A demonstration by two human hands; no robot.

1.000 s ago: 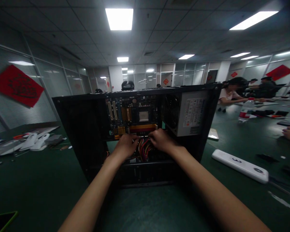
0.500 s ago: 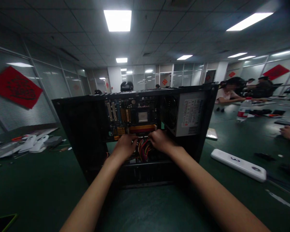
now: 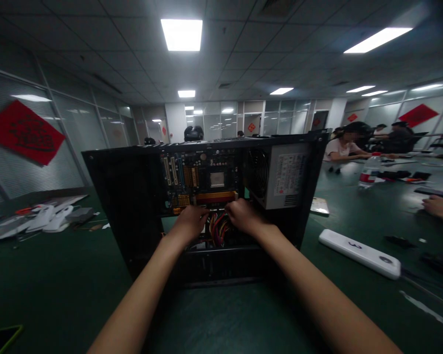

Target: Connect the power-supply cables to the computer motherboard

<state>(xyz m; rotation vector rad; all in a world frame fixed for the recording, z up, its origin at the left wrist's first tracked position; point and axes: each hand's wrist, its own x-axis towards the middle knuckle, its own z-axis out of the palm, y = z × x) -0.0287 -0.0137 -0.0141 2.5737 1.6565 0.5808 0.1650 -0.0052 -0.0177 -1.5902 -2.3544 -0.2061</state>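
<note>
An open black computer case point(image 3: 133, 206) stands on the dark green table point(image 3: 59, 295) in front of me. Inside it I see the motherboard point(image 3: 201, 179) and a grey power supply point(image 3: 286, 174) with its fan. Both my hands reach into the case just below the motherboard. My left hand point(image 3: 190, 223) is curled with its fingers at the lower edge of the board. My right hand point(image 3: 243, 216) is curled too, right beside a bundle of coloured wires point(image 3: 218, 231). Whatever the fingers pinch is hidden.
A white power strip point(image 3: 360, 247) lies on the table to the right. A water bottle point(image 3: 367, 173) stands further back. Another person's hand point(image 3: 437, 206) rests at the right edge, with people seated behind. White parts point(image 3: 40, 219) lie at the left; a phone point(image 3: 0, 337) at bottom left.
Both hands stay in the same spot under the motherboard. The view has shifted slightly, so the case and power strip sit a little more to the left.
</note>
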